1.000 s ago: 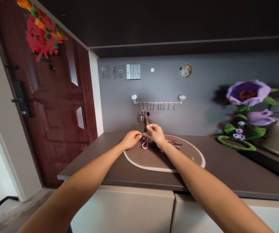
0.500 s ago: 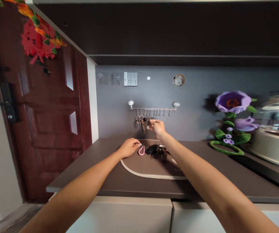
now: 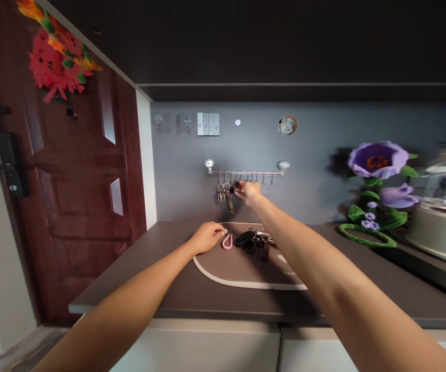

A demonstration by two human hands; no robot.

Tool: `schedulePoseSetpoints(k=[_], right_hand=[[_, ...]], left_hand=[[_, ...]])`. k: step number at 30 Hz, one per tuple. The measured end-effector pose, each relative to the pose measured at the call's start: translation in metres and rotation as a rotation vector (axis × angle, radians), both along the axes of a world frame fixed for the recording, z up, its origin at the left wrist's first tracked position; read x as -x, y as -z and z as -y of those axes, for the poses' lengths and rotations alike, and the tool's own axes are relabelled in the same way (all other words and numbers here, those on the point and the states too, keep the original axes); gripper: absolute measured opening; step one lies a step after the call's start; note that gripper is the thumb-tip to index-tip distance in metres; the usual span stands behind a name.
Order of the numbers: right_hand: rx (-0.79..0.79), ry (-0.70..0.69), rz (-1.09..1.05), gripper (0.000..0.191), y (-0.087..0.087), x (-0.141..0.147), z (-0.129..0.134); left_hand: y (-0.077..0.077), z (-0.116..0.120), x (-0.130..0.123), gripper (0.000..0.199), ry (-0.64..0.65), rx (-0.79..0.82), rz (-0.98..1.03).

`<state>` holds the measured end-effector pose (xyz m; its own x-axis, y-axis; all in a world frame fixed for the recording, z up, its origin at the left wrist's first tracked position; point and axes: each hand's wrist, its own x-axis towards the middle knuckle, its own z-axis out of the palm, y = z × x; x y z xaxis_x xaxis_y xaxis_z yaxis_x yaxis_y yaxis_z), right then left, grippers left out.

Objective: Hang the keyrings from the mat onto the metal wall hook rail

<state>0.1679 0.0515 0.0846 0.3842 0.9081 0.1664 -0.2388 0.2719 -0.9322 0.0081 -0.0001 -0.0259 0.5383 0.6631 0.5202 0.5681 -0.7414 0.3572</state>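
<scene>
A metal hook rail [image 3: 246, 172] is fixed to the grey wall, and several keys [image 3: 220, 194] and a dark key fob [image 3: 230, 201] hang from its left hooks. My right hand [image 3: 249, 192] is just below the rail, its fingers pinched on a small dark key ring [image 3: 237, 185] at the hooks. On the mat [image 3: 223, 266], my left hand [image 3: 208, 236] is closed at the metal end of a pink loop keychain [image 3: 227, 241]. Just right of the loop lies a pile of dark and metal keys [image 3: 251, 241], partly hidden by my right forearm.
Purple flowers [image 3: 378, 161] and a glass-topped appliance [image 3: 445, 212] stand at the right on the counter [image 3: 122, 276]. A dark shelf [image 3: 246, 46] hangs overhead. The red-brown door [image 3: 75, 206] is at the left.
My right hand has risen slightly, bringing the small key ring up to the hooks. My left hand stays by the pink loop. The view has shifted a little.
</scene>
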Motion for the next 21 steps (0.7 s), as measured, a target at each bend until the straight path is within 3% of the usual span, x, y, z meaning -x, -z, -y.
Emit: schedulePoseSetpoints(k=[11, 21], right_hand=[[0.021, -0.054, -0.019, 0.01, 0.009, -0.001, 0.0], [0.03, -0.021, 0.042, 0.009, 0.021, -0.004, -0.008]], left_hand=[[-0.001, 0.0, 0.001, 0.025, -0.006, 0.005, -0.018], [0.001, -0.003, 0.003, 0.025, -0.018, 0.015, -0.022]])
